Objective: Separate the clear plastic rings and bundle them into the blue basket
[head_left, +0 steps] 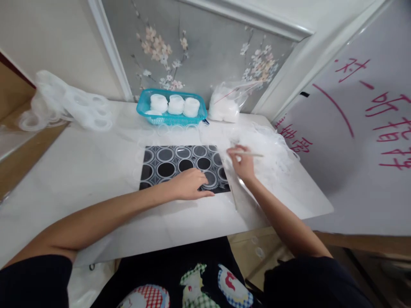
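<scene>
A dark sheet [166, 170] with rows of ring-shaped outlines lies on the white table; some circles look black, others grey. My left hand [189, 184] rests palm down over the sheet's lower right part, thumb apart from the fingers, with nothing visible in it. Just beyond the sheet's right edge, my right hand [242, 163] is closed round a thin pale stick [253, 154], whose end sticks out to the right. The tips of its fingers are blurred. Beside it spreads a heap of clear, thin plastic film with ring cutouts [272, 158].
A blue plastic basket [139, 109] with stacks of white round pieces stands by the wall. To its right sits a clear bag [224, 102] of white material. More ring-cut film [73, 102] hangs at the left. A whiteboard [337, 171] with red writing borders the table's right side.
</scene>
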Tool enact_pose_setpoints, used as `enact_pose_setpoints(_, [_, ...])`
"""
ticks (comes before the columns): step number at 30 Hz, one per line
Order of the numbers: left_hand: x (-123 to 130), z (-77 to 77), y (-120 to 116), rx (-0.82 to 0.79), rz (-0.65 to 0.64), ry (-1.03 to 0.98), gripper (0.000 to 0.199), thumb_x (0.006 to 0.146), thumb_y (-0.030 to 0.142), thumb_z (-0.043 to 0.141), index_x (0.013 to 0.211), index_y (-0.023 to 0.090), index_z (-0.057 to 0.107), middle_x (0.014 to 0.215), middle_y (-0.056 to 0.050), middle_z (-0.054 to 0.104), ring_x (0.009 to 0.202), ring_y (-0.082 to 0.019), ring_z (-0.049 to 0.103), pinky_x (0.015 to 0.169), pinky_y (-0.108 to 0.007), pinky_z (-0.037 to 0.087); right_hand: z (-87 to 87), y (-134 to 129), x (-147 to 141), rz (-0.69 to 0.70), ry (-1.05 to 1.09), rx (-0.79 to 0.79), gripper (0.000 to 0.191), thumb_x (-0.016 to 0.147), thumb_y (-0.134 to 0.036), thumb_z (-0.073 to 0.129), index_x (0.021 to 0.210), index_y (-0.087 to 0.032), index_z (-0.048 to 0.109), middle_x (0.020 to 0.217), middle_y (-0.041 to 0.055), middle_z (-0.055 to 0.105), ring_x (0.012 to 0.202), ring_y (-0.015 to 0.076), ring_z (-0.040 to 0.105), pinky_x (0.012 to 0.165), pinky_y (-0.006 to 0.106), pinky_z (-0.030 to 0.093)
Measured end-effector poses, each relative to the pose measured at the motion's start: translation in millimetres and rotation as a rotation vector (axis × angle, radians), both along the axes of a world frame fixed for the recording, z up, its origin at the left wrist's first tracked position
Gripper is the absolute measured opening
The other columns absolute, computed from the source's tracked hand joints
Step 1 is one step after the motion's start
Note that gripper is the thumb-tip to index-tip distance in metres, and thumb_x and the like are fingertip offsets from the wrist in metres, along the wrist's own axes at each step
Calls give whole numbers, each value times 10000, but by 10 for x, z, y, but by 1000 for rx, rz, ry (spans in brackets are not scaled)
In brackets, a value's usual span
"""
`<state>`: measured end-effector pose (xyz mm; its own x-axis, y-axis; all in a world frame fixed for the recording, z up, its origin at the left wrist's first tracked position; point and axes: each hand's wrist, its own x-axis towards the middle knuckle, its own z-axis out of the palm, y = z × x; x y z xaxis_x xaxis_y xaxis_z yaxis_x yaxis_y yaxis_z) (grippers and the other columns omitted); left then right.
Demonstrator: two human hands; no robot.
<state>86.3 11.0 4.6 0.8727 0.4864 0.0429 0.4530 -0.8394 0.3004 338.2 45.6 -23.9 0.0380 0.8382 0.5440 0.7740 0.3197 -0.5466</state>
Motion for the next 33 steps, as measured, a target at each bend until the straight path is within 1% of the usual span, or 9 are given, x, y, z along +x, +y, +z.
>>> enact_pose_setpoints(2, [111,-38,69,35,-37,-40,538,963,545,543,1249,103,653,1313,-151,655,1238,-276,600,1089,-385,413,-110,-131,-19,171,38,-153,350,934,-439,496,838,-229,759,932,72,786,1150,302,650,1065,502,450])
enact_pose_setpoints(6, [281,-217,176,60,-33,2,698,941,564,562,1421,61,502,1486,-212,477,1418,-308,428,1192,-423,284,-254,-271,-116,210,171,-304,364,929,-487,515,863,-240,774,956,34,793,1098,271,693,1082,437,460])
enact_pose_setpoints(16, [263,-240,185,28,-16,98,721,942,574,554,1430,48,487,1504,-211,452,1433,-294,408,1204,-393,272,-273,-223,-93,180,172,-315,359,925,-474,513,896,-239,783,984,35,792,1099,291,689,1046,444,481])
enact_pose_setpoints(21, [283,-211,182,1,-12,99,764,915,576,596,1419,11,493,1502,-228,447,1430,-312,408,1190,-382,293,-225,-218,-159,137,-122,-204,211,921,-281,555,906,-288,765,971,19,795,1217,282,608,1159,517,337])
enact_pose_setpoints(24, [303,-152,197,-8,-12,119,770,889,613,610,1412,55,517,1503,-210,454,1416,-322,426,1175,-400,315,-2,34,29,-96,-229,-29,251,891,-156,526,931,-251,755,934,54,789,1207,289,596,1175,589,243])
enact_pose_setpoints(26, [315,-104,210,-22,-19,138,785,875,642,609,1409,73,527,1494,-210,467,1400,-331,445,1162,-416,329,152,167,207,-419,-105,114,331,932,-171,415,940,-164,746,976,134,769,1105,313,638,1080,613,347])
enact_pose_setpoints(27, [318,-82,215,-32,-26,147,803,866,656,610,1415,75,523,1492,-216,469,1397,-337,448,1159,-424,331,198,173,274,-472,-61,145,352,954,-211,394,944,-153,741,1023,156,759,1086,320,644,1039,597,393])
enact_pose_setpoints(29, [316,-57,218,-55,-61,157,836,854,677,611,1453,105,493,1511,-220,442,1410,-353,424,1160,-445,322,196,30,320,-270,-99,75,302,936,-262,461,883,-175,745,1026,133,767,1078,325,652,1032,572,418])
enact_pose_setpoints(33, [291,-84,179,-74,-100,144,835,810,713,638,1487,255,468,1594,-149,336,1466,-386,315,1181,-504,262,-66,-588,130,100,32,-188,278,920,-361,541,800,-235,757,909,54,788,1102,296,673,1038,498,475])
